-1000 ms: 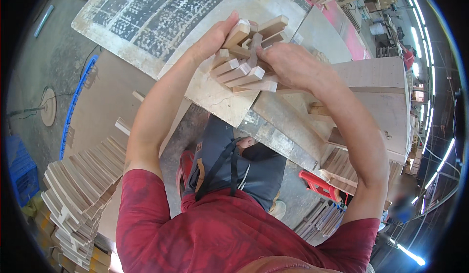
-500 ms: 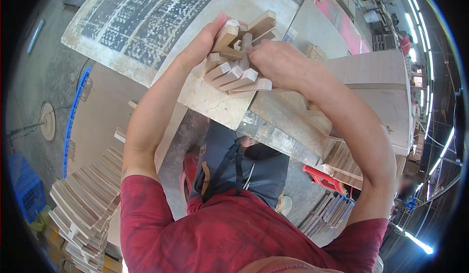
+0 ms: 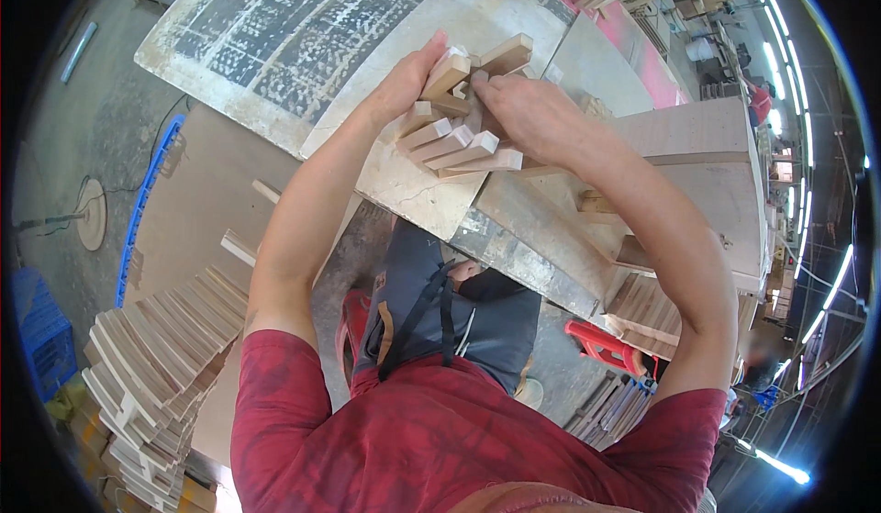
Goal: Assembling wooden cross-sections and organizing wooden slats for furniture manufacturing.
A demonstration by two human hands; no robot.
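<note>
A loose bundle of short, pale wooden strips (image 3: 466, 150) stands on the worktable, its squared ends fanned out toward me. My left hand (image 3: 410, 82) is against the bundle's left side, thumb stretched along an end block (image 3: 447, 77); its other fingers are mostly hidden behind the wood. My right hand (image 3: 525, 109) is closed in a pinch at the top of a greyer wooden strip (image 3: 476, 109) in the middle of the bundle. One thicker strip (image 3: 507, 52) leans out at the far right, just beyond my right fingers.
The pale worktable (image 3: 418, 183) has a dark, marked panel (image 3: 294, 31) at the left. A large wooden box (image 3: 688, 132) stands at the right. Stacked wooden slats (image 3: 170, 329) lie lower left, near a blue plastic edge (image 3: 147, 210). Below the table is a red stool (image 3: 601, 343).
The view has shifted a little, moving the table and bundle slightly rightward and down. My right hand's grip on the greyer strip has moved up to its top end. My left hand stays against the bundle.
</note>
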